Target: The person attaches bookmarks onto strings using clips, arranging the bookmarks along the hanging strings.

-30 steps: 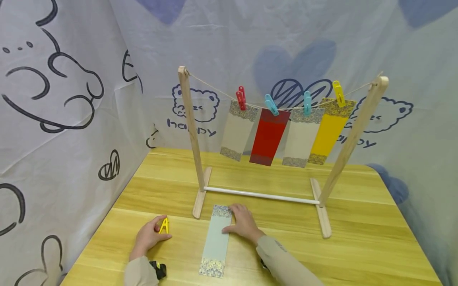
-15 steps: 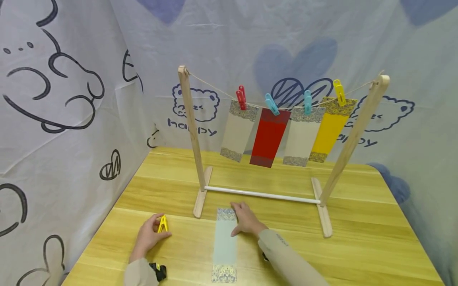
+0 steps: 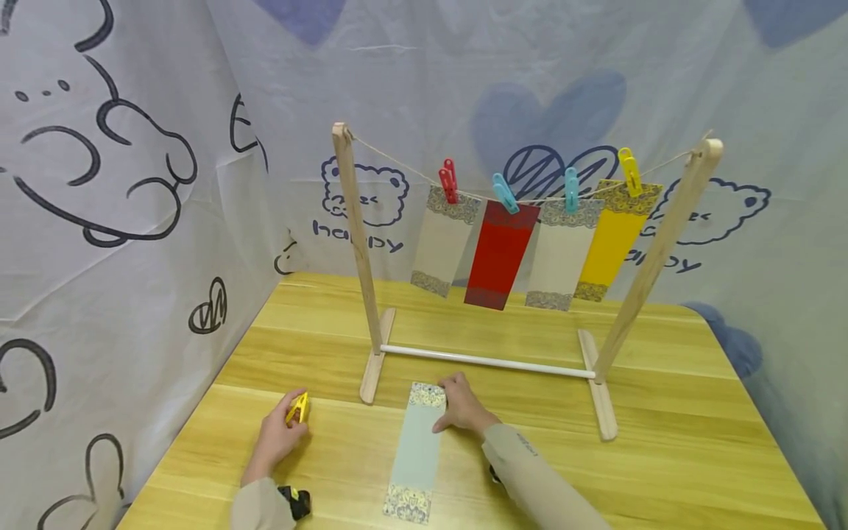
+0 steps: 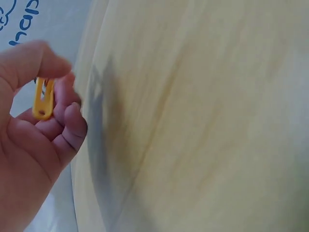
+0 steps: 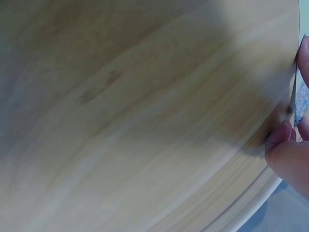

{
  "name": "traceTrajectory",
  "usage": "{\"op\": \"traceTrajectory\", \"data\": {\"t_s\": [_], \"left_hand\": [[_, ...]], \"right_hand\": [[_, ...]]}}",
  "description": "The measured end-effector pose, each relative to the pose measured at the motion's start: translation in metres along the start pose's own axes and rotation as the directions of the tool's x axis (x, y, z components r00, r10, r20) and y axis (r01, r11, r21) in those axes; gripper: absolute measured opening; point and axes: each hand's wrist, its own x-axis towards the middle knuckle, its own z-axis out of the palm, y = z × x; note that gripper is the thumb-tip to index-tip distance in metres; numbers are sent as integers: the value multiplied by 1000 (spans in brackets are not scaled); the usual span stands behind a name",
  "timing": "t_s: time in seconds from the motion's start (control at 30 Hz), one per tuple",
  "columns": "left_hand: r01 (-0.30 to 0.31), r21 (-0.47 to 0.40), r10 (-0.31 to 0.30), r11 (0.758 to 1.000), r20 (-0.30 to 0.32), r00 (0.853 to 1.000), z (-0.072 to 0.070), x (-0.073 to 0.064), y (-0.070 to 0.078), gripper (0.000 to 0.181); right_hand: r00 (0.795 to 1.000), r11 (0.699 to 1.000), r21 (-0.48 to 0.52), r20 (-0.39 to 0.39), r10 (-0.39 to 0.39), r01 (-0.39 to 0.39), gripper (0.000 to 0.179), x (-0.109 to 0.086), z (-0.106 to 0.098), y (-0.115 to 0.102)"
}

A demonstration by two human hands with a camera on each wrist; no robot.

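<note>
My left hand (image 3: 277,436) holds a yellow clothespin (image 3: 298,408) above the left part of the table; in the left wrist view the clothespin (image 4: 43,101) sits between thumb and curled fingers. A pale green paper strip (image 3: 419,449) with patterned lace-like ends lies in front of the rack. My right hand (image 3: 465,407) grips its upper right edge, thumb over the strip and fingers at the corner. In the right wrist view, fingertips (image 5: 281,137) are at the strip's edge, and much of that hand is out of frame.
A wooden rack (image 3: 358,250) with a string line stands behind. From it hang a cream strip (image 3: 442,239), a red strip (image 3: 500,254), another cream strip (image 3: 562,254) and a yellow strip (image 3: 611,243), each clipped by a clothespin. A white bar (image 3: 486,361) joins the rack's feet.
The pale green strip has shifted right and swung at its near end, along with my right hand. The yellow clothespin has turned in my left hand, whose fingers have closed further around it.
</note>
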Motion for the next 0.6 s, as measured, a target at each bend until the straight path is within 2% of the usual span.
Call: {"op": "traceTrajectory", "data": {"t_s": [0.13,0.33,0.47,0.6], "left_hand": [[8,-25,-9,1000,-16,1000,0,2,3,56],[53,-45,-53,998,0,999,0,2,11,42],[59,-84,-60,995,-9,998,1,2,14,35],[26,-88,-29,996,-37,999,1,2,18,31]], "right_hand": [[1000,1000,12,11,-1,1,79,1,-1,2],[1000,999,50,3,-17,17,78,2,-6,3],[1000,988,154,-8,2,0,74,0,-12,1],[999,957,290,-26,21,-13,69,-4,-19,-1]]}}
